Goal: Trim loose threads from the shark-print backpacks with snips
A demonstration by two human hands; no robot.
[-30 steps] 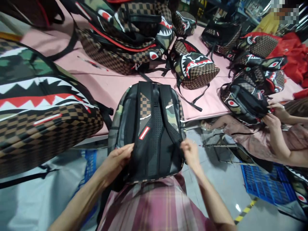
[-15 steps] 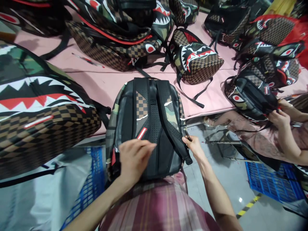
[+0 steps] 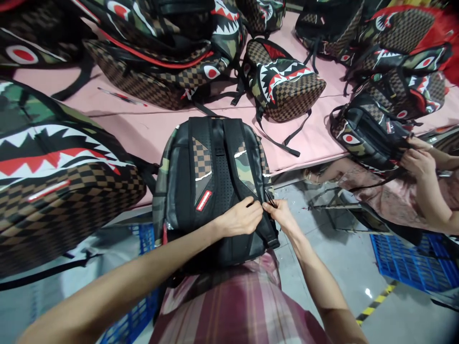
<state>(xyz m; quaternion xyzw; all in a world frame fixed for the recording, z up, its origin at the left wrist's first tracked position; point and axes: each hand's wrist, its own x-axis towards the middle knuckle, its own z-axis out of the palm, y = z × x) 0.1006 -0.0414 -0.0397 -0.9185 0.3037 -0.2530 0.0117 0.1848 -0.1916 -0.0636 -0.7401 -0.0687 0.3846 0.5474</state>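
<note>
A black backpack [image 3: 222,181] with checkered and camouflage patches rests on my lap against the pink table edge, its straps facing up. My left hand [image 3: 245,216] lies over the lower right strap with fingers closed; what they pinch is too small to name. Beside it, at the bag's right edge, my right hand [image 3: 278,211] is closed on a small dark tool [image 3: 270,200], thin and pointed like snips. The fingertips of both hands nearly meet at the strap.
Shark-mouth backpacks [image 3: 57,167] lie at the left and along the back of the pink table [image 3: 154,134]. At the right, a person's hands [image 3: 418,157] work on another backpack [image 3: 373,129]. Blue crates [image 3: 409,258] stand on the floor.
My left hand has moved right across the backpack, from its lower left middle to the right strap beside my right hand. The view has shifted slightly.
</note>
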